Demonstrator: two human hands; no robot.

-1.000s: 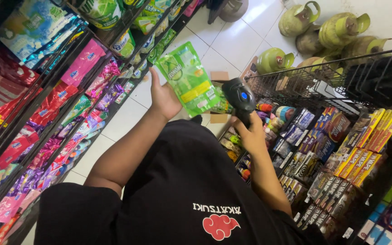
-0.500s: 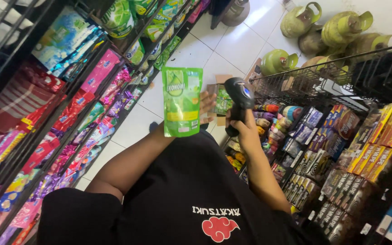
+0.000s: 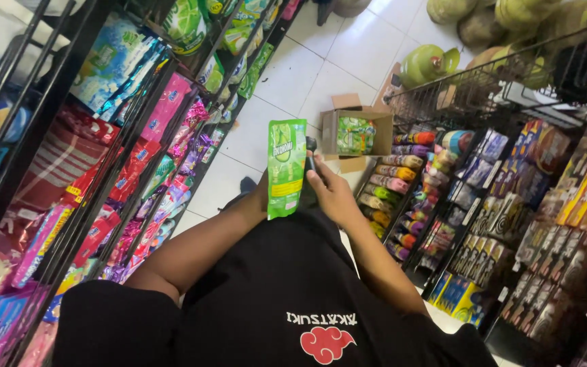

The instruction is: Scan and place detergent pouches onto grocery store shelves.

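A green refill pouch (image 3: 285, 166) stands upright in front of my chest, and my left hand (image 3: 261, 196) grips it from behind at its lower edge. Most of that hand is hidden by the pouch. Just right of it, my right hand (image 3: 332, 191) is closed around a black handheld scanner (image 3: 311, 155), of which only the top shows, close beside the pouch. I wear a black shirt with a red cloud print.
A black wire shelf (image 3: 69, 170) with hanging sachets and pouches runs along my left. Shelves of bottles and boxed goods (image 3: 484, 204) stand on the right. An open cardboard box (image 3: 357, 132) holding green pouches sits on the white tiled floor ahead. Green gas cylinders (image 3: 429, 64) stand farther back.
Both hands have come down and closer to my body. The pouch now stands edge-on and lower, and the scanner has dropped behind my right hand beside it.
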